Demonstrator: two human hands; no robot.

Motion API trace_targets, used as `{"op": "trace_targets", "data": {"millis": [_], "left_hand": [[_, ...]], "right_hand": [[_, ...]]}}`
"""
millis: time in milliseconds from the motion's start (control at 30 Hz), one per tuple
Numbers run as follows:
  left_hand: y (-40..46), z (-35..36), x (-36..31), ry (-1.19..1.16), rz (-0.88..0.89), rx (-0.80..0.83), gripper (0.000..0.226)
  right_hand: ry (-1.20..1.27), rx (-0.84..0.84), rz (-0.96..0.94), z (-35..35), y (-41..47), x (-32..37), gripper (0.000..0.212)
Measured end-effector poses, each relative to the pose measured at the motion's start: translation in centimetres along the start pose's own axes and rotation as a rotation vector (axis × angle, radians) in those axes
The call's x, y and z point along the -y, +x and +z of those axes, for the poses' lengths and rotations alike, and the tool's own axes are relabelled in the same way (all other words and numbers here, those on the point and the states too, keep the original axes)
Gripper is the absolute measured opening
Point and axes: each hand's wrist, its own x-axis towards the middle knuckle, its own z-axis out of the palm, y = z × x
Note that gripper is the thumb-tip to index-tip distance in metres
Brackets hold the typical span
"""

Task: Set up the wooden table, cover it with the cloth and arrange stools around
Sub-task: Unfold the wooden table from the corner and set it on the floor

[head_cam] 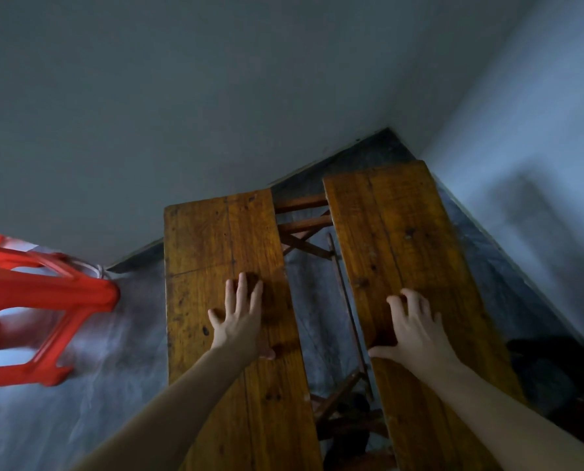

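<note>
The wooden table top lies in two separate brown halves with a wide gap between them. My left hand [239,317] rests flat, fingers spread, on the left half [212,239]. On the right half [396,232] my right hand [416,329] presses with fingers bent, its thumb at the inner edge. Through the gap the folding wooden frame [304,229] and a thin metal rod [346,300] show. A red plastic stool [42,307] lies on its side at the left, blurred. No cloth is in view.
The table stands in a room corner, with a grey wall [215,96] behind and a paler wall [538,164] on the right. Grey floor [79,402] extends left of the table. A dark heap [548,375] lies on the floor at the right.
</note>
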Motion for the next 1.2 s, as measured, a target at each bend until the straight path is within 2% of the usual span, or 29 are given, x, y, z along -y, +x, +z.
{"op": "trace_targets", "data": {"millis": [100,300,400,567,700,800,933,1100,1200], "left_hand": [[-1.7,1.0,0.3,-0.068,-0.015,-0.119,0.109],[-4.5,3.6,-0.2,-0.075,-0.022,-0.333,0.057],[-5.9,5.6,-0.7,-0.119,-0.021,-0.397,0.044],[-8.4,8.1,-1.8,-0.099,0.021,-0.375,0.051],[-11.4,9.5,-2.2,-0.116,0.065,-0.320,0.066],[-13.8,11.5,-2.6,-0.100,0.068,-0.228,0.077],[-14.9,13.7,-2.6,-0.011,0.112,-0.074,0.072],[-14.4,14.0,-2.0,-0.057,0.150,-0.092,0.089],[-14.5,14.3,-1.8,-0.037,0.157,-0.113,0.090]], "right_hand": [[0.058,-0.061,-0.030,1.2,-1.3,-0.3,0.083],[-0.019,-0.192,-0.046,2.0,-1.5,-0.3,0.075],[-0.037,-0.257,-0.055,3.2,-2.0,-0.3,0.064],[0.033,-0.365,-0.054,5.3,-4.0,0.0,0.039],[0.046,-0.385,-0.069,6.8,-6.3,-0.1,0.041],[0.126,-0.416,0.024,8.3,-9.0,0.0,0.042],[0.102,-0.435,-0.017,10.0,-11.1,-0.2,0.034],[0.046,-0.407,-0.108,10.2,-11.5,-0.9,0.037],[0.085,-0.374,-0.082,10.1,-11.6,-1.1,0.035]]}}
